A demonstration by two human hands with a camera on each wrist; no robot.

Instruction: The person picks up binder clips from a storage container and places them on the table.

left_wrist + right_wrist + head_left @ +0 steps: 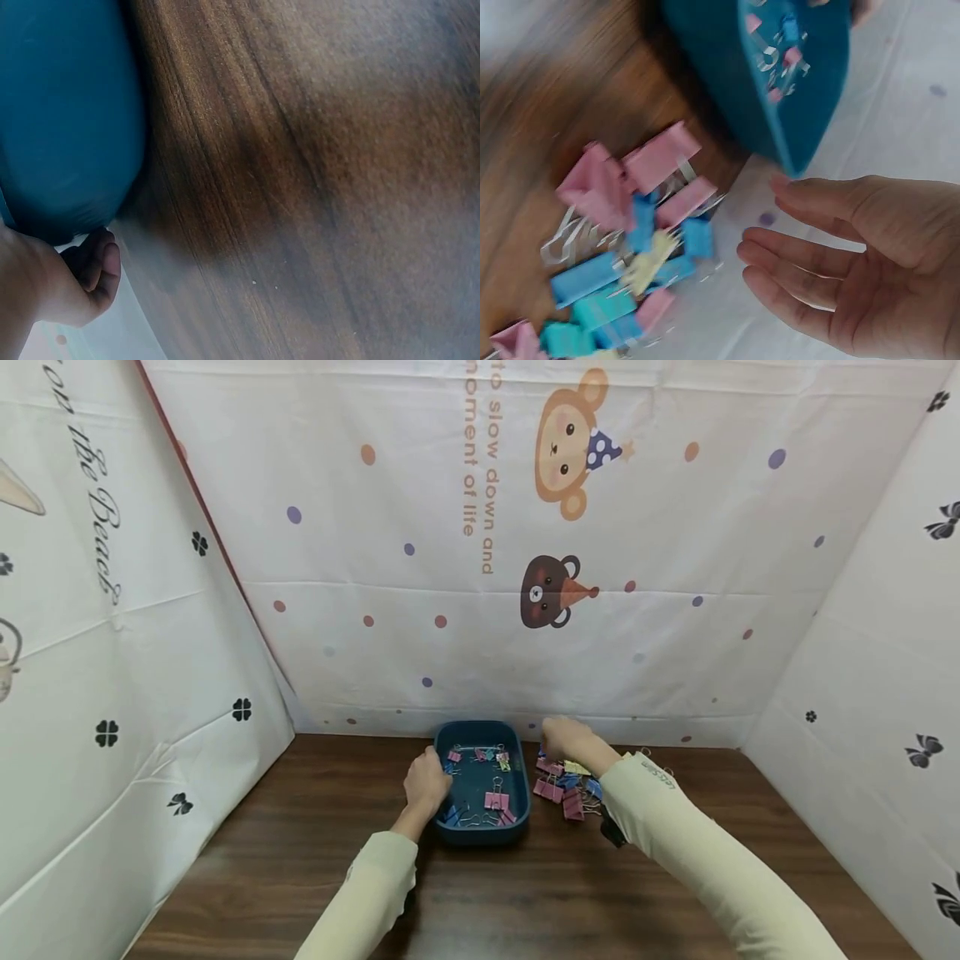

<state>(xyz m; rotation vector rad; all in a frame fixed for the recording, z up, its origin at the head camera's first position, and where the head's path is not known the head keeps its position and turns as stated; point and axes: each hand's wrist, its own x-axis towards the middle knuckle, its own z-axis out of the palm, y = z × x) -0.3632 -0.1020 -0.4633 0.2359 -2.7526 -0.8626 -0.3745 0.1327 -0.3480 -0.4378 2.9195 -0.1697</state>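
A blue plastic box [482,837] stands on the table with pink, blue and patterned binder clips inside, among them a pink binder clip [497,801]. My left hand [426,783] grips the box's left rim; in the left wrist view its fingers [111,262] curl beside the box wall. To the right of the box lies a loose pile of pink, blue, teal and yellow binder clips [660,157]. Over the back of that pile is my right hand [567,742]. The right wrist view shows its fingers slightly bent and spread, holding nothing, apart from the clips.
The brown wooden table [337,877] runs back to a white printed cloth wall [420,635]. More white cloth rises on the left and right sides. The pile of clips sits close to the back wall, beside the box.
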